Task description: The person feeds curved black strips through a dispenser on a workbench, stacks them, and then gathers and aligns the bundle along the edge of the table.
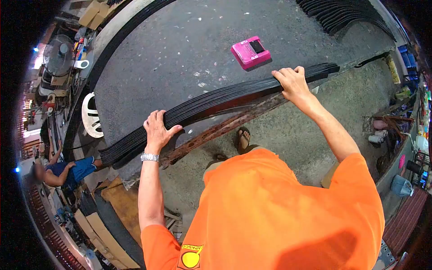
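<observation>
A long bundle of thin black strips [225, 95] lies along the near edge of the dark table [153, 58]. My left hand [158, 129], with a metal watch at the wrist, grips the bundle left of its middle, thumb spread along the near side. Nearer the right end, my right hand [292, 83] holds the same bundle, its fingers bent over the top. The undersides of both grips are hidden. Beyond the strips, closer to my right hand, sits a pink device with a dark window [251, 52].
More curved black strips [346, 15] lie at the table's far right. A white plastic chair [91, 116] stands at the left edge, near a fan [59, 55]. Another person [58, 174] is at the far left. Cardboard [105, 240] lies at lower left.
</observation>
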Tool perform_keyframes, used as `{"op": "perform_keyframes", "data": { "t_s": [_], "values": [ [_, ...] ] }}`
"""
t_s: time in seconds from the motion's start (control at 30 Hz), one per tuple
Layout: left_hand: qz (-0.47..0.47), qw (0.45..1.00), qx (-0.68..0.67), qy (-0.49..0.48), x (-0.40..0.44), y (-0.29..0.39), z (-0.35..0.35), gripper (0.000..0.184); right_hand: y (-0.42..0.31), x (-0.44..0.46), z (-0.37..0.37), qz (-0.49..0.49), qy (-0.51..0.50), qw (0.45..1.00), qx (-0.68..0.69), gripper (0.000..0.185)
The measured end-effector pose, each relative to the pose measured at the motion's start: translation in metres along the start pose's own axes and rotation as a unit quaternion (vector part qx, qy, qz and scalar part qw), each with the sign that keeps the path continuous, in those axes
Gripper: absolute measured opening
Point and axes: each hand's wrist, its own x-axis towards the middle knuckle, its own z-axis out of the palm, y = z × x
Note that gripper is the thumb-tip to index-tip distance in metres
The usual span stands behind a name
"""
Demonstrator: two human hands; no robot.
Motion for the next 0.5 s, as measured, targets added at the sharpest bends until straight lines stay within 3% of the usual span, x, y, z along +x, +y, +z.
{"op": "perform_keyframes", "data": {
  "t_s": [0.23, 0.5],
  "values": [
    [0.012, 0.998, 0.023, 0.055, -0.008, 0.012, 0.009, 0.074, -0.006, 0.001, -0.012, -0.004, -0.009, 1.0, -0.019, 0.072],
    [0.008, 0.998, 0.028, 0.052, -0.01, 0.014, 0.006, 0.071, -0.01, -0.002, -0.022, 0.035, -0.108, 0.993, 0.012, 0.09]
  ]
}}
